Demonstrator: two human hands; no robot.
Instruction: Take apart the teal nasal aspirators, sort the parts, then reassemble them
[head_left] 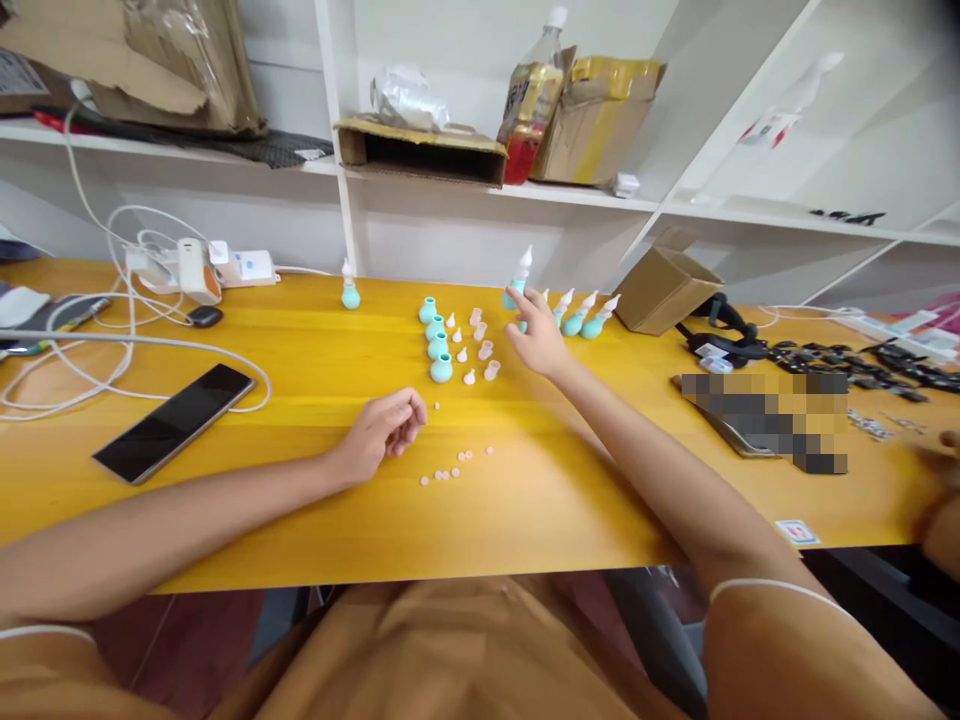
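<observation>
My right hand (538,335) reaches to the back of the table, its fingers at a teal nasal aspirator (514,292) with a clear pointed tip; part of the bulb is hidden behind them. Just right of it stand several more assembled aspirators (592,322). My left hand (381,432) rests nearer the front with fingers curled in; whatever may be inside is hidden. Between the hands are a row of open teal bulbs (441,369), a row of small white tips (469,377) and a row of clear pinkish cups (491,370). Small round pale discs (455,472) lie in front.
One aspirator (350,288) stands alone at the back left. A phone (175,423), white cables (127,330) and chargers (199,270) lie left. At right are a cardboard box (667,282), a partly blurred dark item (765,420) and black parts (825,365). Another person's hand shows at the right edge.
</observation>
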